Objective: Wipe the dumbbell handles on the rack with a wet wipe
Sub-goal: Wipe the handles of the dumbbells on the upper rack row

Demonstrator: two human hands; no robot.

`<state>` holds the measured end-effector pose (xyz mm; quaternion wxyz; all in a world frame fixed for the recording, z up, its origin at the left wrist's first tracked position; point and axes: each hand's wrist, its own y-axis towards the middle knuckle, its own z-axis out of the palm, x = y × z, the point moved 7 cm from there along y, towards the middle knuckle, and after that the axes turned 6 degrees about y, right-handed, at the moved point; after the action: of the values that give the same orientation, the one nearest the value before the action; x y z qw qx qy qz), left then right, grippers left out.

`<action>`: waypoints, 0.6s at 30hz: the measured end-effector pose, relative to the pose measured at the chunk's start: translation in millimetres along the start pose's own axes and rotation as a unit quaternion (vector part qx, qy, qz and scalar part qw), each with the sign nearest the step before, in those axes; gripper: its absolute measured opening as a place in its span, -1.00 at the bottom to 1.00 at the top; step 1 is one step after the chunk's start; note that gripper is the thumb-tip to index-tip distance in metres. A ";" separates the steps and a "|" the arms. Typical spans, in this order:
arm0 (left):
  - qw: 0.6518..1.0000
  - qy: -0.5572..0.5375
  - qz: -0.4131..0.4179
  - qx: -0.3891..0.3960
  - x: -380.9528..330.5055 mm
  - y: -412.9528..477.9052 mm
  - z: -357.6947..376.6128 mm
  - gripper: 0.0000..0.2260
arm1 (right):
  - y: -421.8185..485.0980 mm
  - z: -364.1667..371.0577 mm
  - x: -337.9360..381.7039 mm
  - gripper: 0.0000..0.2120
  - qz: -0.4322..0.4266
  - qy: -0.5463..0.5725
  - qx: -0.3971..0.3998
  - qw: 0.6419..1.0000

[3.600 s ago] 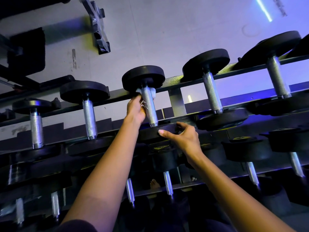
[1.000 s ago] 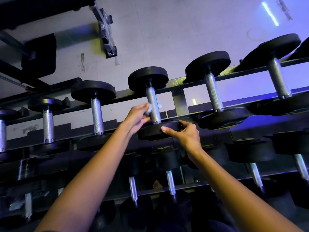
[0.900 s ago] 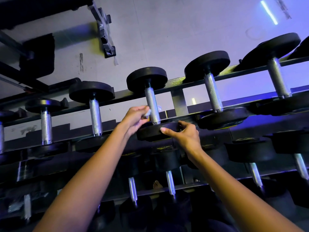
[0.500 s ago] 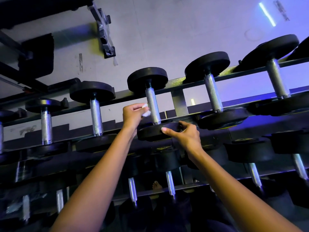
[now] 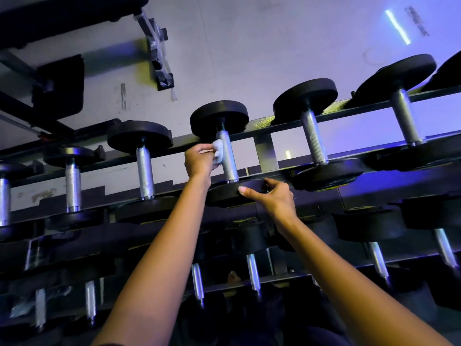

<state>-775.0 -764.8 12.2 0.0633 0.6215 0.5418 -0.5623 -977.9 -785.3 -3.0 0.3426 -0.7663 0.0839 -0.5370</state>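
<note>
Left grip (image 5: 198,161): fingers curled, clamped on a bunched white wet wipe (image 5: 218,151). Right grip (image 5: 273,197): thumb and fingers closed round the rim of a dumbbell's near head (image 5: 232,192). Both forearms are bare and reach up to the top tier.

Rack (image 5: 265,151): dark metal, several tiers. The top tier carries a row of dumbbells lying across two rails, each with black round heads and a knurled steel bar. The lower tiers hold more, dim and partly hidden.

Middle dumbbell (image 5: 219,117): the one under both grips, with neighbours close on the left (image 5: 139,137) and right (image 5: 305,101).

Handle (image 5: 228,162): bright steel, tilted slightly left. The wipe is pressed against its left side, on the upper half, close to the far head.
</note>
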 end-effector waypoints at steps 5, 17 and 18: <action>0.996 -0.052 -0.044 0.064 -4.8 2.2 19.4 -0.87 | -0.6 -0.8 1.6 -0.01 -0.008 -0.001 0.003 1.000; 0.989 -0.137 -0.025 0.045 8.6 21.7 13.9 -0.71 | 4.4 -0.8 -4.5 -0.07 -0.005 -0.011 -0.010 1.000; 0.989 -0.146 0.000 0.021 2.2 23.3 14.7 -0.73 | 4.0 -0.7 -4.4 -0.07 -0.004 -0.009 -0.011 1.000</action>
<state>-767.3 -783.0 -7.1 0.1287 0.5343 0.5149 -0.6579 -979.4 -786.4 -8.6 0.3332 -0.7751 0.0837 -0.5303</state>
